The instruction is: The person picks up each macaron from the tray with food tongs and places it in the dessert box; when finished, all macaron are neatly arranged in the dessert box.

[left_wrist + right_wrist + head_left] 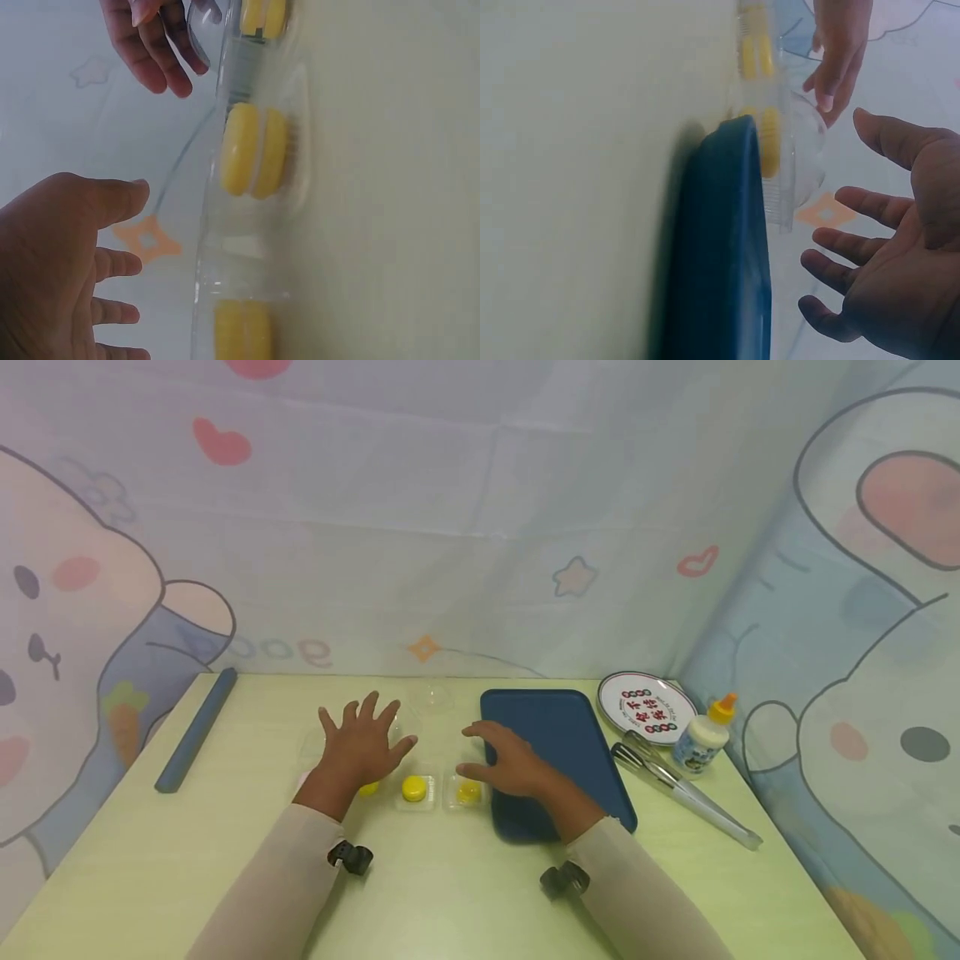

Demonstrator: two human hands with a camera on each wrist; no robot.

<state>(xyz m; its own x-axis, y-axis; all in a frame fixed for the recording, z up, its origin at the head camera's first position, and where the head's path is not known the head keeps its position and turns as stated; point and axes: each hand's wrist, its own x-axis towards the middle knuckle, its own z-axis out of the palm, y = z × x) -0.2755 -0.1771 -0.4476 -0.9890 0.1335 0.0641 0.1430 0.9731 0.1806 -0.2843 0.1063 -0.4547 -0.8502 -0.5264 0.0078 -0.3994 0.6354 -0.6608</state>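
My left hand [360,752] hovers with spread fingers over the left end of a row of clear plastic boxes, holding nothing. A yellow macaron [368,789] shows partly beside its wrist. The middle macaron [413,788] sits in its box between my hands. At the right, another yellow macaron [469,791] lies in a box, near the fingertips of my right hand [513,764]. That hand is empty, its fingers apart, above the left side of the blue tray [540,718]. The right wrist view shows a clear dome [808,150] by the boxes. Other boxes are partly hidden behind my left hand.
Behind the row stands a clear dome-shaped lid [431,695]. At the right are a printed plate [622,697], a white glue-like bottle [703,739] with an orange cap, and metal tongs [697,797]. A blue-grey roll [198,731] lies along the left edge.
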